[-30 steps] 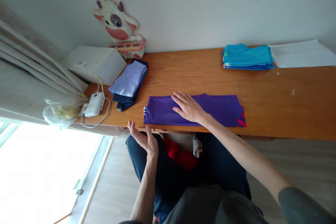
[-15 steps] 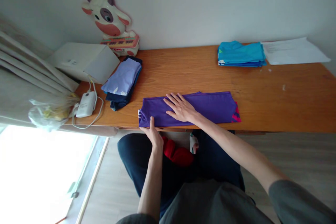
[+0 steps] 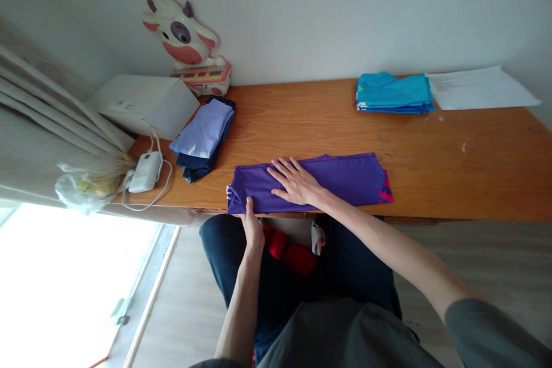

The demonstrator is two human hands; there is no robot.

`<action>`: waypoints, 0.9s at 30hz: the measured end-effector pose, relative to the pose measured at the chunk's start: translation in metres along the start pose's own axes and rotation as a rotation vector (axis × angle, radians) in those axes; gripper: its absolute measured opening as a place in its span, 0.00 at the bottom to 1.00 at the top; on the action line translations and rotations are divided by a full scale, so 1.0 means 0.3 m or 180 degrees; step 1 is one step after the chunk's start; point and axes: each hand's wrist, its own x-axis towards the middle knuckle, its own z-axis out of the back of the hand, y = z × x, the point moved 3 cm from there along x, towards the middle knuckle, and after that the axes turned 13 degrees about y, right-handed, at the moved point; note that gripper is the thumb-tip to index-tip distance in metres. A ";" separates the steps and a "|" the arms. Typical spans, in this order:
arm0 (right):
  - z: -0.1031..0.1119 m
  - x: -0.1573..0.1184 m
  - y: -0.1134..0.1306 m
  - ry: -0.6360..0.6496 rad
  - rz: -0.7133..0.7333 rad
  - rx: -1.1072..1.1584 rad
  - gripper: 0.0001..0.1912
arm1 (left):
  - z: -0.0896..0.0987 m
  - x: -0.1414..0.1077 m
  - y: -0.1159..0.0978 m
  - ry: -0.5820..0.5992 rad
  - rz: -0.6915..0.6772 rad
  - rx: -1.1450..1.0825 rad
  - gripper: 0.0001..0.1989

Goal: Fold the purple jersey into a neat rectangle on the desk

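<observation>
A purple garment (image 3: 345,179), folded into a long strip with a pink patterned bit at its right end, lies along the front edge of the wooden table (image 3: 276,118). My right hand (image 3: 297,184) rests flat on it, left of its middle, fingers spread. At the garment's lower left corner is my left hand (image 3: 252,223), its thumb on top of the cloth and its other fingers hidden below the edge, so it grips that corner.
Folded lilac and dark clothes (image 3: 202,132) lie at the left, near a white box (image 3: 146,103), a cow toy (image 3: 190,46) and a white adapter with cable (image 3: 145,171). Folded blue clothes (image 3: 394,92) and paper sheets (image 3: 480,89) are at the back right.
The view has shifted slightly. Both hands keep nearly the same places on the purple garment, and the garment lies as before.
</observation>
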 end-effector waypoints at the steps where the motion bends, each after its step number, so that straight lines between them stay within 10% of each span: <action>1: -0.004 -0.002 0.001 -0.0029 0.0022 0.0036 0.43 | 0.007 -0.010 -0.002 -0.0102 0.0265 -0.0439 0.35; 9: 0.026 -0.010 -0.012 -0.0502 0.0555 0.0548 0.40 | 0.043 -0.097 -0.118 0.0668 0.0949 -0.3996 0.32; 14: 0.082 -0.091 0.035 -0.0704 0.1022 0.1953 0.26 | 0.107 -0.158 -0.135 0.0722 0.1059 -0.3869 0.27; 21: -0.008 -0.215 0.097 -0.1053 0.0285 0.6521 0.31 | 0.126 -0.256 -0.140 -0.0215 0.0737 -0.3520 0.19; 27: -0.068 -0.188 0.049 -0.1526 -0.0170 0.7540 0.24 | 0.111 -0.172 -0.266 -0.0329 0.0209 -0.3742 0.22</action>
